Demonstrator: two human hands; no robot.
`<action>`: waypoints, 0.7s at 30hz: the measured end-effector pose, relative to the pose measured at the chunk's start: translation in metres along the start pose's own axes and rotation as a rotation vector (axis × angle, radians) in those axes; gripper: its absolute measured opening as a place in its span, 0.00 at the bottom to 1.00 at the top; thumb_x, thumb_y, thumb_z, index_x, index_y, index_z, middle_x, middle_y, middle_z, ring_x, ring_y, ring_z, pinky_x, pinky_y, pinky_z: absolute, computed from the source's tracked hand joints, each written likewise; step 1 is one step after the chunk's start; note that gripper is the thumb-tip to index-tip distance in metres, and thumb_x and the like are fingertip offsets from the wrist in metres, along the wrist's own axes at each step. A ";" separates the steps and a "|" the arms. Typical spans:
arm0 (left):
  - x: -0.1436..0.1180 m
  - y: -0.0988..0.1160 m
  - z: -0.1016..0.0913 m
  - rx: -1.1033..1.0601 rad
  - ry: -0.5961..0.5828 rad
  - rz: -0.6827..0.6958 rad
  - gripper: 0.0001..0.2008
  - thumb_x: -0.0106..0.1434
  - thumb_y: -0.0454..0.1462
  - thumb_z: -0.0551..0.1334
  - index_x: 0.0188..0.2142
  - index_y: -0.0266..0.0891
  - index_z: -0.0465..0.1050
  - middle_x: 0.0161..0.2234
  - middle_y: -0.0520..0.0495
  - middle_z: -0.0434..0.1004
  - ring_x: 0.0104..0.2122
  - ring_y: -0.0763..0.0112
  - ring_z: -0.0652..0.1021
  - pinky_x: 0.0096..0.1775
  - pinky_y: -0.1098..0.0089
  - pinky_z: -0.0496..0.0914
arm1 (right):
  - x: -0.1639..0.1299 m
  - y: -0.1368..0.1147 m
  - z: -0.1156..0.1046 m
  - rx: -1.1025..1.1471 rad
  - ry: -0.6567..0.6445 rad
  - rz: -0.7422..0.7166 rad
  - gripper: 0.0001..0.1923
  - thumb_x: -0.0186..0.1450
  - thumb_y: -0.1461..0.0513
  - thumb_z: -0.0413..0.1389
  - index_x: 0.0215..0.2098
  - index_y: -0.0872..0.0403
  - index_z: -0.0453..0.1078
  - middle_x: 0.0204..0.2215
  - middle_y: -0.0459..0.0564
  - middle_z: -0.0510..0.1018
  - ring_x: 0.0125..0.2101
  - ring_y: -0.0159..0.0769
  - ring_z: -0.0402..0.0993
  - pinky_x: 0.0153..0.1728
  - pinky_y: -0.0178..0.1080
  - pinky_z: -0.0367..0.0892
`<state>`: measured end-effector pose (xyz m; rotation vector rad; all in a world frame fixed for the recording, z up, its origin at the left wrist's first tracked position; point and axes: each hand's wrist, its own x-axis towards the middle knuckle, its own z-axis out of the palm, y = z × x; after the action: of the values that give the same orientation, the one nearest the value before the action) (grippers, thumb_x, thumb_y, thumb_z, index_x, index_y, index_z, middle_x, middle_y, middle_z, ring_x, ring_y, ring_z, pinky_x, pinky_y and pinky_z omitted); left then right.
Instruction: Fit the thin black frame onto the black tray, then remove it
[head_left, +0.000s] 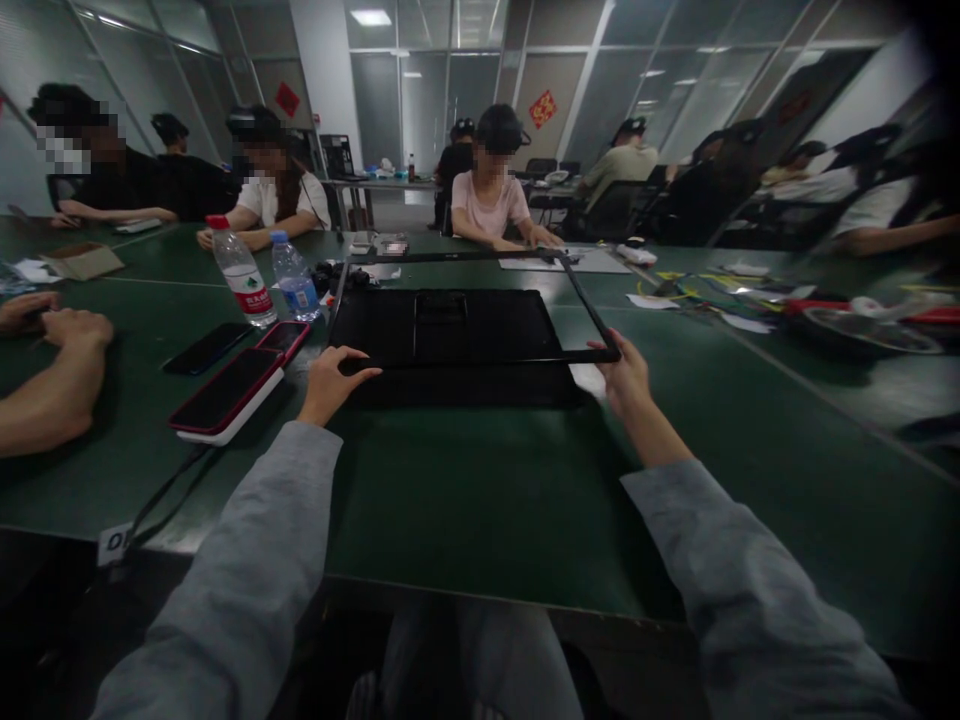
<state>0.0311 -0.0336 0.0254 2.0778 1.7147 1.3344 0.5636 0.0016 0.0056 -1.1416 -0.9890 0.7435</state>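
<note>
A thin black rectangular frame point(480, 359), hollow in the middle, is held up between my two hands. My left hand point(330, 383) pinches its near left corner, thumb pointing inward along the near bar. At the near right corner, my right hand point(627, 375) grips the frame with its fingers partly hidden. Beneath the frame a black shallow panel point(495, 325), perhaps a monitor's back cover, lies on the green table point(480, 490). Through the frame's opening I see a raised rectangular part in the panel's middle. A white piece point(589, 379) shows beside my right hand.
Left of my hands are phones point(229, 390), a red-capped bottle point(244, 275) and a blue-capped bottle point(294, 280). Another person's hands point(75, 335) rest at the far left. Cables point(705, 290) and a round dark pan-like object point(862, 330) lie right. People sit across the table.
</note>
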 end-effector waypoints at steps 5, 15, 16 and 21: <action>-0.001 0.004 -0.006 0.055 -0.077 0.079 0.16 0.60 0.48 0.76 0.41 0.43 0.82 0.43 0.43 0.84 0.45 0.56 0.81 0.53 0.56 0.72 | -0.005 -0.022 -0.014 0.001 -0.161 0.145 0.20 0.63 0.43 0.63 0.43 0.46 0.70 0.43 0.55 0.83 0.53 0.51 0.81 0.53 0.57 0.80; 0.001 -0.007 -0.026 0.258 -0.394 -0.090 0.17 0.54 0.52 0.78 0.35 0.46 0.83 0.46 0.45 0.86 0.54 0.47 0.79 0.64 0.42 0.58 | -0.023 0.020 0.022 -0.581 -0.056 -0.287 0.33 0.65 0.57 0.54 0.68 0.51 0.67 0.64 0.59 0.76 0.67 0.51 0.69 0.72 0.60 0.58; 0.001 -0.007 -0.026 0.254 -0.405 -0.085 0.17 0.54 0.53 0.78 0.35 0.46 0.83 0.46 0.45 0.86 0.55 0.47 0.78 0.64 0.41 0.57 | -0.025 0.022 0.021 -0.598 -0.044 -0.301 0.33 0.65 0.56 0.54 0.68 0.52 0.67 0.65 0.59 0.75 0.67 0.51 0.68 0.72 0.60 0.58; 0.001 -0.011 -0.029 0.214 -0.446 -0.081 0.21 0.50 0.56 0.77 0.33 0.46 0.83 0.48 0.44 0.85 0.57 0.46 0.76 0.63 0.43 0.61 | -0.031 0.032 0.017 -0.630 -0.024 -0.294 0.33 0.65 0.55 0.52 0.68 0.53 0.67 0.66 0.59 0.74 0.68 0.52 0.67 0.71 0.60 0.59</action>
<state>0.0030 -0.0410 0.0361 2.1718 1.7693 0.6195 0.5360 -0.0109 -0.0317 -1.4772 -1.4292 0.2031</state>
